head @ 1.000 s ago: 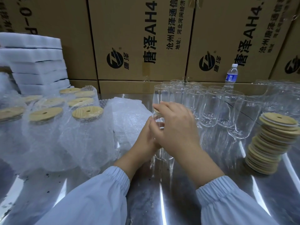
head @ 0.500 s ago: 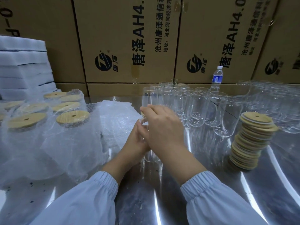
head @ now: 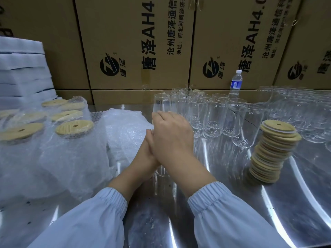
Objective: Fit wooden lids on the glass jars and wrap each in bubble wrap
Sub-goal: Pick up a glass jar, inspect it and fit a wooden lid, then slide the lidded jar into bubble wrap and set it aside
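A clear glass jar (head: pixel 160 171) stands on the steel table (head: pixel 232 203) in the middle, and only its lower part shows. My right hand (head: pixel 172 138) lies over its top, palm down, pressing on the wooden lid, which is hidden beneath it. My left hand (head: pixel 145 154) grips the jar's side from the left, mostly hidden behind the right hand. A leaning stack of wooden lids (head: pixel 274 151) stands to the right. A pile of bubble wrap (head: pixel 125 129) lies just left of the jar.
Several empty glass jars (head: pixel 215 115) crowd the back and right of the table. Wrapped, lidded jars (head: pixel 71 133) fill the left side. White foam sheets (head: pixel 23 72) are stacked at far left. A water bottle (head: pixel 236 83) stands before the cardboard cartons (head: pixel 136 43).
My right hand has flattened down over the jar's top, and the lid's edge no longer shows. The camera has shifted, so everything sits further left in view.
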